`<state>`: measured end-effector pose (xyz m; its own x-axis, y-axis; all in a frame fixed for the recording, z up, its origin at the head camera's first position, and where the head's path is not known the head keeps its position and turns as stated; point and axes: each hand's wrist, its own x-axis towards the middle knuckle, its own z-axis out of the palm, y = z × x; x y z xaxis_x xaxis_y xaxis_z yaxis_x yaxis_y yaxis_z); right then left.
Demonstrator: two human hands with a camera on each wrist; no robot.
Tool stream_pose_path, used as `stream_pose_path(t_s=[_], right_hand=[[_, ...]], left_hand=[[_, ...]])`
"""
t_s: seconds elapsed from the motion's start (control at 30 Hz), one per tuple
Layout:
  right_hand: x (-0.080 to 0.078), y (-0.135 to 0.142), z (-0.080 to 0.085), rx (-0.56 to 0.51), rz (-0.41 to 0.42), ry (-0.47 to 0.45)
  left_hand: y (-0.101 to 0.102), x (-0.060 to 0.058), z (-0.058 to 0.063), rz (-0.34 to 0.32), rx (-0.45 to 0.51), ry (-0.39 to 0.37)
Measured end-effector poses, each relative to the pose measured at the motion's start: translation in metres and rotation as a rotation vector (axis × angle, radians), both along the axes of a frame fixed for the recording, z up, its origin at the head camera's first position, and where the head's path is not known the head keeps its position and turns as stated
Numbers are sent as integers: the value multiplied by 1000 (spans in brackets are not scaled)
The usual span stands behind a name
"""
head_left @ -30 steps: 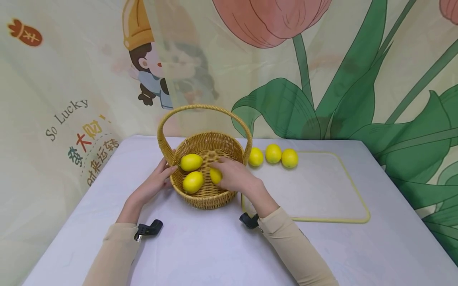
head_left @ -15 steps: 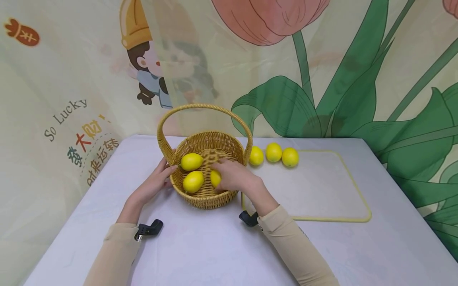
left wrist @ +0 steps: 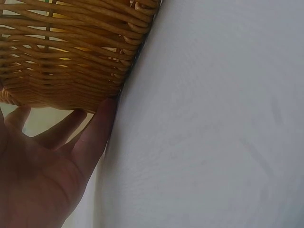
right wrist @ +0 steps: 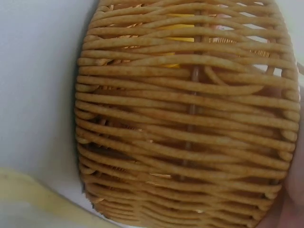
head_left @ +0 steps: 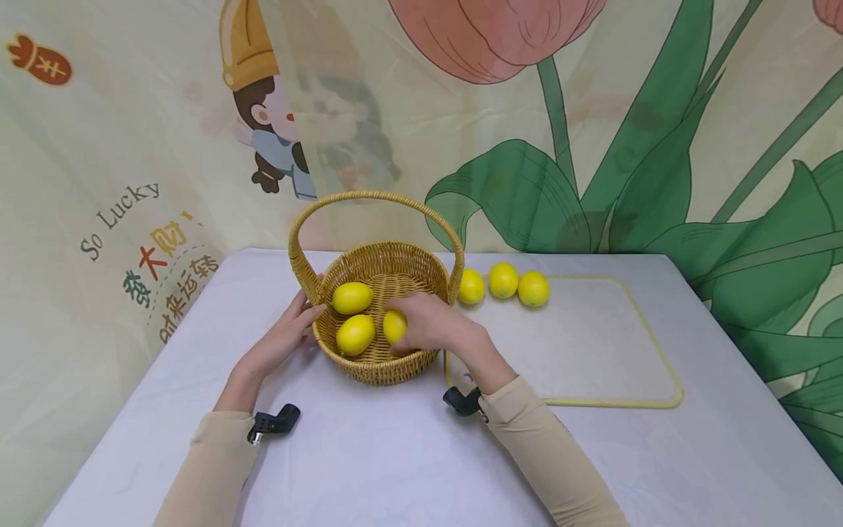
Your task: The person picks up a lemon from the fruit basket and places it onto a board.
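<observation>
A round wicker basket (head_left: 378, 375) with a tall arched handle stands on the table. Inside it, two lemons, an upper one (head_left: 352, 298) and a lower one (head_left: 356, 335), lie at the left. My right hand (head_left: 431, 322) reaches over the right rim and holds a third lemon (head_left: 395, 327) low in the basket; its fingertips are partly hidden. Against the basket's left side rests my left hand (head_left: 286, 333); the left wrist view shows its fingers (left wrist: 95, 135) fairly straight, touching the woven wall (left wrist: 71, 57). Wicker (right wrist: 185, 142) fills most of the right wrist view.
Right of the basket lies a pale board (head_left: 566, 351) with a yellow edge. Along its back left side sit three more lemons: one by the handle (head_left: 470, 287), a middle one (head_left: 503, 280) and a right one (head_left: 533, 289). A printed cloth (head_left: 408, 117) hangs behind the white table (head_left: 356, 454).
My right hand and the lemon in it have shifted slightly left within the basket over the last half second. My left hand and the basket stay in place.
</observation>
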<state>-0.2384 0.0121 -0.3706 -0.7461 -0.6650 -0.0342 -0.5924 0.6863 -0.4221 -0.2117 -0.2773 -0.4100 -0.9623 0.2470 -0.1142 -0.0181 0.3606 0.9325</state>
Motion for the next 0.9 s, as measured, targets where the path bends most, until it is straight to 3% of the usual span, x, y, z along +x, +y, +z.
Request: stream_pose_path(t_s=[0.33, 0.7, 0.9], right_hand=[[-2, 8, -4, -94, 3, -3], [2, 20, 7, -202, 65, -29], [6, 34, 15, -203, 29, -51]], left_hand=[[-1, 0, 0, -2, -3, 1], [-1, 1, -1, -5, 8, 7], [0, 1, 0, -13, 22, 14]])
